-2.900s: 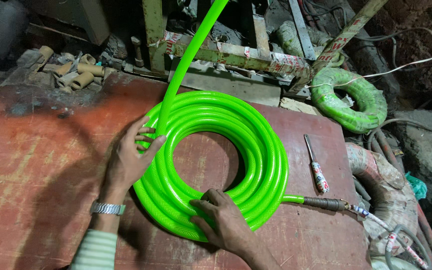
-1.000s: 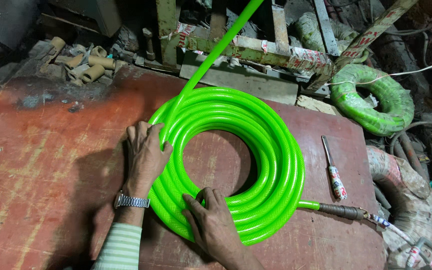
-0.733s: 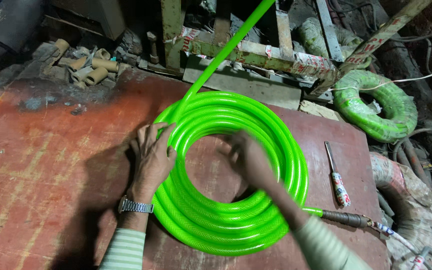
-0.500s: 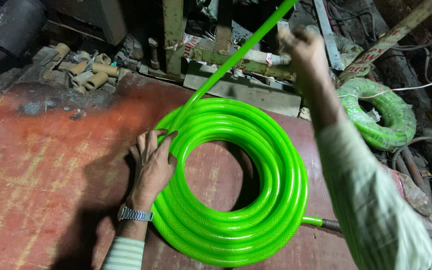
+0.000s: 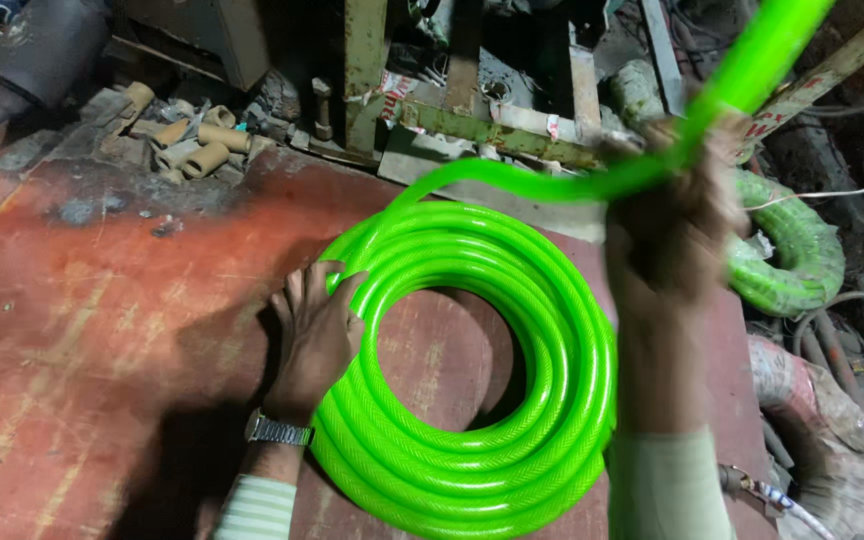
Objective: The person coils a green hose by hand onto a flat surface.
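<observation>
- Right hand (image 5: 674, 225): one, raised and motion-blurred, fingers closed round the free length of green hose (image 5: 592, 185); individual fingers hard to make out.
- Left hand (image 5: 314, 335): one, fingers spread flat on the left side of the hose coil (image 5: 562, 400); wristwatch (image 5: 278, 431) at the wrist.
- Hose coil: one, bright green, several turns, lying flat on the red worktop (image 5: 92, 330) near its right edge; bottom cut off.
- Second hose coil (image 5: 797, 255): wrapped, beyond the right edge, partly hidden by the raised arm.
- Cardboard tubes (image 5: 192, 150): roughly five, far left corner.

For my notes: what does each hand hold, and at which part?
Right hand grips the green hose on its free length, lifted above the coil. Left hand only presses flat on the coil's left side.
</observation>
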